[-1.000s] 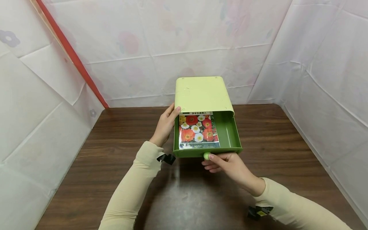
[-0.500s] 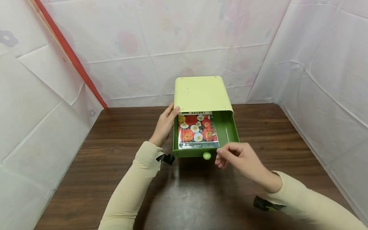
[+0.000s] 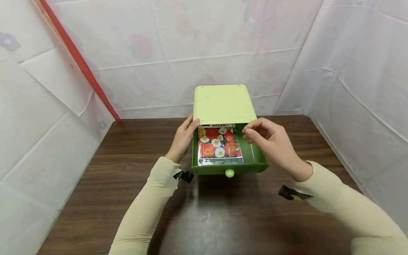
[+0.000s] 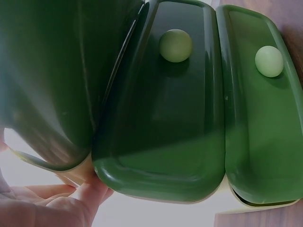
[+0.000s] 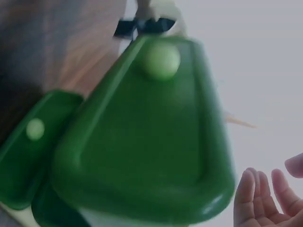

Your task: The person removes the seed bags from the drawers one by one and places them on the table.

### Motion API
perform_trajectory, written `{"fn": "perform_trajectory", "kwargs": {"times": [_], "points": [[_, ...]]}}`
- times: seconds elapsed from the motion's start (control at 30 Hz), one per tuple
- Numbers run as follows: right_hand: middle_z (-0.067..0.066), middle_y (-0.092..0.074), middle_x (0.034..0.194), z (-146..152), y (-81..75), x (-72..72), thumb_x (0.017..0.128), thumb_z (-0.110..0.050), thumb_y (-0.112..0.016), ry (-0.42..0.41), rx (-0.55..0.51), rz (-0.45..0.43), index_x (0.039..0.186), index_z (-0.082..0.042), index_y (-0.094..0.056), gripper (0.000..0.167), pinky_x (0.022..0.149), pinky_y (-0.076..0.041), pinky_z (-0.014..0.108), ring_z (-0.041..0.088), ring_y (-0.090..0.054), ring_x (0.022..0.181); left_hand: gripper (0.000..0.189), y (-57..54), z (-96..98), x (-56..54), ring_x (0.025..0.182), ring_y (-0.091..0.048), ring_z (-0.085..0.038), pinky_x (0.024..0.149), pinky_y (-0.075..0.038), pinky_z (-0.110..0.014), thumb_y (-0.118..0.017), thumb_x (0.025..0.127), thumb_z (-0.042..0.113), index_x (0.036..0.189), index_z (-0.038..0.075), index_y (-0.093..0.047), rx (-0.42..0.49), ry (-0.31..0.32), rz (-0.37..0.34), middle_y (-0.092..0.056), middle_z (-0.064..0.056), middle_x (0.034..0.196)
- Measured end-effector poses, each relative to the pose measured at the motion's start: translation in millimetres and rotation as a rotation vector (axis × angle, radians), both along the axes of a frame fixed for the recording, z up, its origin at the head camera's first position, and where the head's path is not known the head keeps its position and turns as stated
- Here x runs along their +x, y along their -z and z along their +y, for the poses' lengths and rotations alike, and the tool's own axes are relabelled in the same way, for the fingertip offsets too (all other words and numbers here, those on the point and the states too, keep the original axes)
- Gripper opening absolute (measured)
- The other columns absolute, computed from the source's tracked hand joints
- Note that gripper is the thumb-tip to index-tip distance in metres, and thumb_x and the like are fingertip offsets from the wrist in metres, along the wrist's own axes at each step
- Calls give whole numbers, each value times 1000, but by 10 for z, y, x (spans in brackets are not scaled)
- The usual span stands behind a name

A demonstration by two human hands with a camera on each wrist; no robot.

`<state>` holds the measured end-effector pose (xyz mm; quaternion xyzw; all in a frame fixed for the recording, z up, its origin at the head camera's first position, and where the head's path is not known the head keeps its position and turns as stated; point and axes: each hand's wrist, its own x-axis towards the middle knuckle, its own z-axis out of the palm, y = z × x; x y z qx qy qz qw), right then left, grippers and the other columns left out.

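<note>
A light yellow-green desktop drawer cabinet stands at the back of the table. Its top green drawer is pulled out and holds a flower-printed seed packet on the left side. A round pale green knob sits on the drawer front. My left hand rests against the cabinet's left side, thumb at the front top corner. Over the drawer's right part hovers my right hand, with nothing seen in it. In the right wrist view, a gap shows between thumb and loosely bent fingers.
Lower closed drawers, a middle one and a bottom one, show in the left wrist view, each with a knob. Dark wood table surrounds the cabinet. White patterned sheets stand behind and on both sides.
My right hand has let go of the drawer knob, moved right, then risen and gone forward over the drawer's right part. The left hand and the drawer have stayed in place.
</note>
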<state>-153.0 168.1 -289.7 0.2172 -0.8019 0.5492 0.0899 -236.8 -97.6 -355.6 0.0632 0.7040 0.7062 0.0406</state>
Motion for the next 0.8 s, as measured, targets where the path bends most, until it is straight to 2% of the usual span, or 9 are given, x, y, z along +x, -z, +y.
{"fn": "perform_trajectory", "kwargs": {"times": [0.13, 0.23, 0.43, 0.57, 0.67, 0.8], "points": [[7, -68, 105, -22, 45, -178, 99, -22, -61, 39, 148, 3, 112, -8, -67, 20, 72, -54, 26, 17, -65, 83, 67, 3, -2, -3, 135, -46, -25, 109, -43, -46, -51, 101, 45, 157, 18, -26, 1, -6, 3, -35, -8, 157], [6, -67, 112, -52, 107, -261, 99, -25, -60, 22, 253, -1, 119, -9, -65, 26, 75, -53, 29, 19, -65, 89, 68, 9, -2, -2, 134, -47, -27, 109, -43, -47, -51, 101, 45, 157, 17, -25, 2, -7, 0, -35, -9, 157], [9, -63, 125, -109, 216, -336, 98, -23, -62, -44, 484, 56, 128, -7, -62, 34, 89, -53, 45, 25, -63, 107, 69, 28, -1, 2, 137, -44, -26, 110, -42, -47, -51, 100, 47, 157, 19, -24, -2, 0, -9, -31, -7, 159], [12, -59, 132, -146, 245, -372, 97, -29, -63, -68, 647, 41, 135, -8, -57, 44, 93, -51, 49, 29, -60, 115, 69, 29, -3, 2, 138, -43, -26, 111, -41, -48, -50, 100, 47, 157, 19, -23, 2, 6, -5, -30, -7, 160], [14, -56, 134, -172, 260, -399, 96, -36, -63, -67, 770, 20, 142, -8, -50, 55, 91, -52, 47, 28, -60, 113, 69, 22, -3, 4, 138, -43, -27, 110, -41, -48, -50, 101, 47, 157, 18, -24, 3, 3, -2, -30, -8, 159], [17, -56, 134, -201, 281, -422, 95, -41, -63, -97, 887, 16, 149, -7, -41, 66, 81, -54, 43, 24, -64, 101, 67, 31, -5, -1, 140, -40, -26, 112, -39, -49, -49, 101, 46, 157, 18, -24, 8, 4, 4, -30, -7, 160]]}}
